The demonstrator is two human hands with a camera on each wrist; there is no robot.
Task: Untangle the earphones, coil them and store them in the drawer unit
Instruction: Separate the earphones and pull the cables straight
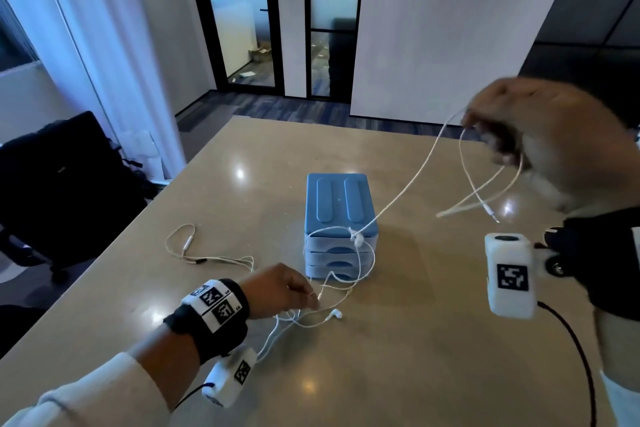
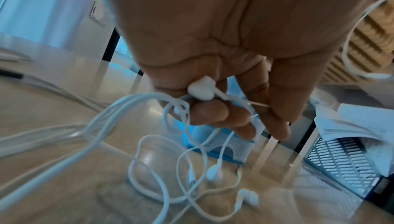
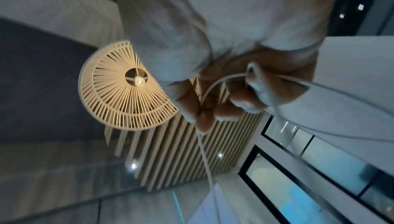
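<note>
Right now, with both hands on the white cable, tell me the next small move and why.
Probably draw the right hand higher and away while the left hand pins its earbud. The white earphones run taut between them, yet loops remain knotted at the left hand and in front of the blue drawer unit.

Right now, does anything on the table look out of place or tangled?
Yes. The white earphone cable held between the left hand and right hand lies draped over the closed blue drawer unit, knotted at its front edge.
</note>
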